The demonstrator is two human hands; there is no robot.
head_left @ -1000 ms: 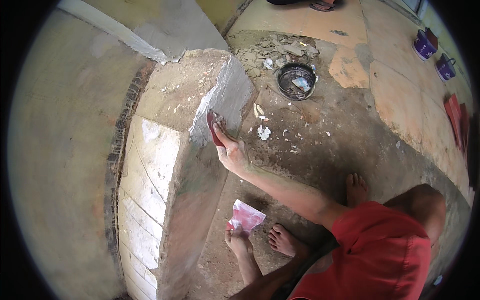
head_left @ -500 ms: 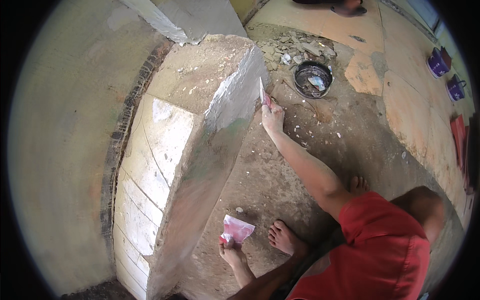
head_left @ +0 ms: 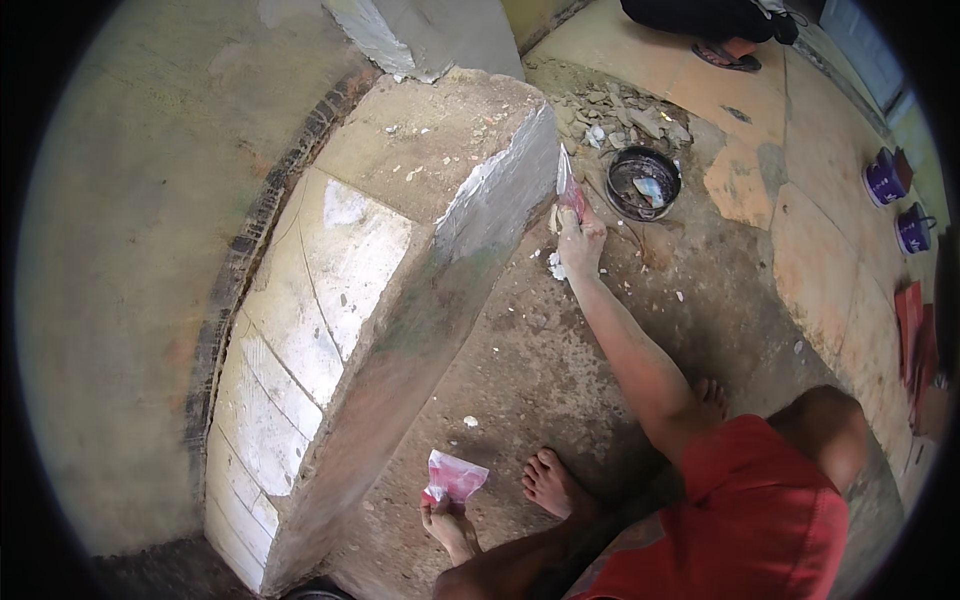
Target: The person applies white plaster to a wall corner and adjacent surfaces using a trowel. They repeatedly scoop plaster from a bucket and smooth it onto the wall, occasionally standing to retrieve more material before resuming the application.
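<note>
My right hand [head_left: 582,240] grips a red putty spreader [head_left: 569,192] smeared white. Its thin edge points up beside the end of a low wall [head_left: 500,195], whose side bears a band of wet-looking grey-white putty. White clumps [head_left: 556,265] show just beside that wrist; whether they lie on the floor, I cannot tell. Lower down, my left hand [head_left: 450,528] pinches a second putty spreader [head_left: 456,478], a flat flared red piece coated with white paste. It is held over the floor, apart from the wall.
A round black tub [head_left: 642,183] with something pale inside stands beyond my right hand, near broken rubble [head_left: 625,112]. Purple buckets [head_left: 885,178] and red pieces [head_left: 910,330] lie at the right. Another person's sandalled foot [head_left: 728,55] is at the top. My bare foot [head_left: 553,482] is near the left hand.
The view has shifted, moving the wall and tub rightward in the picture. My right hand stays by the wall's end, slightly lower along it. White clumps now show beside it. Both spreaders remain held.
</note>
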